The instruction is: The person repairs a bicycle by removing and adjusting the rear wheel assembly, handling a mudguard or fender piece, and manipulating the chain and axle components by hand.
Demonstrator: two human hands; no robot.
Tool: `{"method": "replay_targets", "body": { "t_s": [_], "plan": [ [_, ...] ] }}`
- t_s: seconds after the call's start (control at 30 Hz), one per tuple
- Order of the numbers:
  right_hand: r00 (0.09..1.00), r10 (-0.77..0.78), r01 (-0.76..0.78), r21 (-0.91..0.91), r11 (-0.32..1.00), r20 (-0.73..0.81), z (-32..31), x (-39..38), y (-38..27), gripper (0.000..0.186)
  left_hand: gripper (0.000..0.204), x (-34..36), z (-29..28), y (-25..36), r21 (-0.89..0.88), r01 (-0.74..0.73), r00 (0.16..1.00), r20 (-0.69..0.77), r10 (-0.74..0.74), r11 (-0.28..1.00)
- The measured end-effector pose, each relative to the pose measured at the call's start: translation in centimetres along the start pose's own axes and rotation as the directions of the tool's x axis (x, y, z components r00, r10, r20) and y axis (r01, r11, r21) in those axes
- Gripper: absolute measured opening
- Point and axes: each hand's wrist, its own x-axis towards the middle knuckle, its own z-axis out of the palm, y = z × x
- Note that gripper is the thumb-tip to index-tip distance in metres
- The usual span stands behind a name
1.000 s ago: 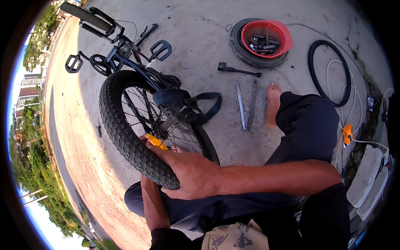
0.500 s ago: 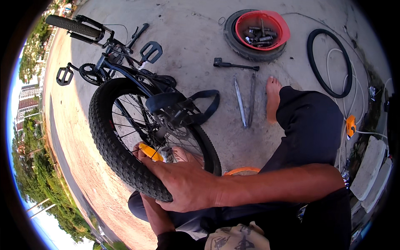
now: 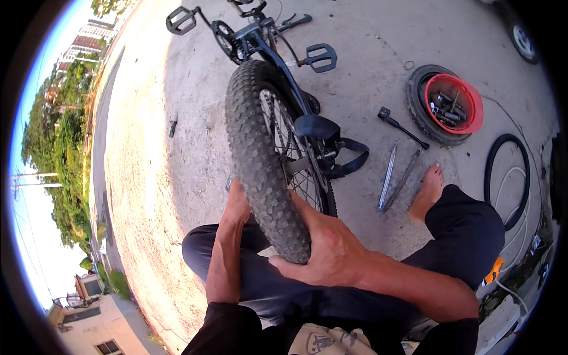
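The knobby black tire [image 3: 251,142] of a bicycle's wheel stands tilted in front of me, with spokes and hub visible on its right side. My right hand [image 3: 328,245] grips the tire's near end, thumb under the tread and fingers reaching in along the spoke side. On the other side, my left hand [image 3: 238,201] is up against the tire, its fingers hidden behind the rubber. Whether it holds anything does not show. A dark strap [image 3: 352,160] loops beside the hub. The bicycle frame [image 3: 272,56] lies beyond, with a black pedal [image 3: 320,58] sticking out.
Two metal bars [image 3: 388,177] and a socket wrench [image 3: 402,127] lie on the concrete to the right. A red container of sockets [image 3: 476,109] sits on a small tire [image 3: 417,109]. Farther right is a black ring-shaped tube [image 3: 490,171]. A small dark object [image 3: 173,126] lies left.
My view has swung, so the bicycle appears farther right and more upright. The yellow lever seen at the rim is out of sight. My left hand now shows outside the tire's left side.
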Motion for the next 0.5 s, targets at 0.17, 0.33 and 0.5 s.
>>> {"method": "replay_targets", "body": {
  "t_s": [0.17,0.33,0.5],
  "plan": [
    [0.987,0.109,-0.113,0.034,0.993,0.115,0.6,-0.5,-0.2,0.059,0.022,1.7,-0.6,-1.8,0.119,0.071,0.985,-0.167,-0.05,0.99],
    [0.999,0.046,-0.045,0.066,0.997,-0.009,1.2,-1.4,1.9,0.05,0.022,1.2,-0.9,-2.7,0.187,0.108,0.994,-0.03,-0.104,0.976],
    [0.999,0.052,-0.05,0.119,0.992,-0.014,1.1,-1.3,0.9,0.045,0.018,1.4,-0.3,-3.9,0.059,-0.224,0.957,-0.174,0.231,0.973]
  ]
}}
